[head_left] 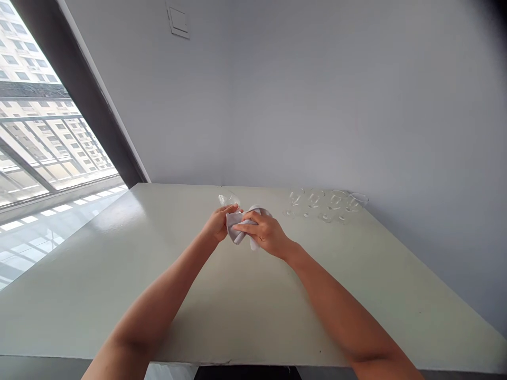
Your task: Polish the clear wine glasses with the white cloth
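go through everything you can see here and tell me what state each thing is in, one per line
Left hand: closed around a clear glass, lifted off the table.
Clear glass: held tilted, partly wrapped in the cloth.
Right hand: gripping the cloth, pressed to the glass.
Cloth: white, bunched up between both hands.
Row of glasses: standing upright near the wall, untouched.
Table: pale, glossy, reflecting the window light.
Wall switch: position cannot be told.

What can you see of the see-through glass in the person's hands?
The glass is clear and shiny, like thin glass or plastic, so the pale table shows through it. Only its rounded bowl shows, tilted up and to the left. The left hand grips it from below, and a white cloth held by the right hand covers its lower part. It is held above the table, not resting on it.
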Motion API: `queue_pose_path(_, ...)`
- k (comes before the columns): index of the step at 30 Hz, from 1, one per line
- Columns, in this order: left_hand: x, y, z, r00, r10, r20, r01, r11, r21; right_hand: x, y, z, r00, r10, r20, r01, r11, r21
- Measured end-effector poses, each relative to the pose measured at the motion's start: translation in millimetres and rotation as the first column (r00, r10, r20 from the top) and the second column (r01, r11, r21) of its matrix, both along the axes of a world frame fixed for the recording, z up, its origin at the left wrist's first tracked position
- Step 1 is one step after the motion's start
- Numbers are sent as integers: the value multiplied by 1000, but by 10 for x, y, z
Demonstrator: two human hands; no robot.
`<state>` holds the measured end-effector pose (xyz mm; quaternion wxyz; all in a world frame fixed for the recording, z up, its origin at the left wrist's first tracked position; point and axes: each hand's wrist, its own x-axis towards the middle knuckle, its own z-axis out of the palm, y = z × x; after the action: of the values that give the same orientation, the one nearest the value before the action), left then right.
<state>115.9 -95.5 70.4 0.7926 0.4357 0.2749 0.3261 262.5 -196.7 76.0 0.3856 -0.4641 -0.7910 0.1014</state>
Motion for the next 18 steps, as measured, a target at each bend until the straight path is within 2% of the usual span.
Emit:
queue_pose_path(3, 15, -32, 41, 998, -2, 61, 0, 1000, 25, 57, -26, 98, 971, 10, -239, -22, 998, -50)
queue_pose_path(5, 31, -60, 71, 993, 32, 109, -37, 998, 46, 62, -16, 101, 886, -12, -464, -48, 992, -116)
queue_pose_path(7, 49, -101, 106, 983, 98, 157, -109, 992, 64, 27, 31, 28, 709, -67, -702, -102, 975, -196)
queue_pose_path(9, 68, -157, 139, 959, 204, 197, -224, 970, 88, -48, 99, -95, 451, -150, -880, -184, 949, -256)
queue_pose_path(11, 90, -226, 158, 929, 310, 204, -343, 927, 155, -145, 154, -216, 205, -256, -945, -269, 913, -306)
queue_pose_path(12, 102, -264, 160, 914, 353, 197, -391, 897, 207, -195, 169, -260, 117, -314, -942, -311, 889, -335)
queue_pose_path(15, 137, -368, 139, 886, 441, 142, -459, 798, 391, -318, 158, -311, -50, -458, -888, -409, 820, -400)
queue_pose_path(18, 165, -429, 91, 870, 481, 107, -464, 729, 503, -379, 118, -296, -161, -526, -835, -439, 796, -417)
